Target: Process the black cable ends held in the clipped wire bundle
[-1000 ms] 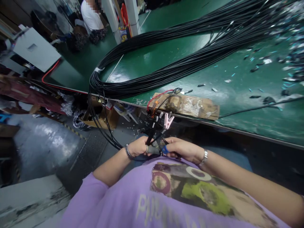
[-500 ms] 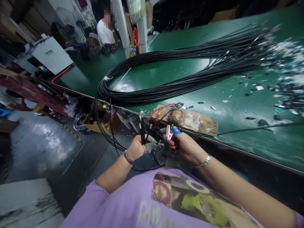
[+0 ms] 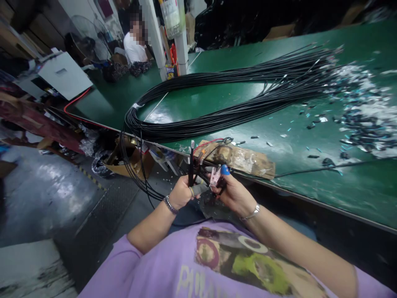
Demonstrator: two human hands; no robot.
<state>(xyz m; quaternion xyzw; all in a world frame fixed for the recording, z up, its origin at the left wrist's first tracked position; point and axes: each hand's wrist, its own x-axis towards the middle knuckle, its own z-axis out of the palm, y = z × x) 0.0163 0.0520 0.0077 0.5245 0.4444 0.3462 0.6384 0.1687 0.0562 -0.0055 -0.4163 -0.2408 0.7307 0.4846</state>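
My left hand is closed around several black cables, whose cut ends stick up above the fist. A grey wrap covers its thumb, which points toward my right hand. Between the fingers of that right hand is a small pink clip, held up against the tip of the left thumb. Blue tape is wrapped around the right thumb. Both hands are in front of the table's near edge, almost touching. What lies between the fingertips is too small and dark to make out.
A long looped bundle of black cables lies on the green table. Cut scraps are heaped at the right. Taped cardboard with wires sits at the near edge. Left stands a white machine; behind it, a person sits.
My right hand has moved left, bringing the pink clip up to the left thumb. The coloured wire ends that fanned out beside that thumb are now hidden. The view has shifted slightly.
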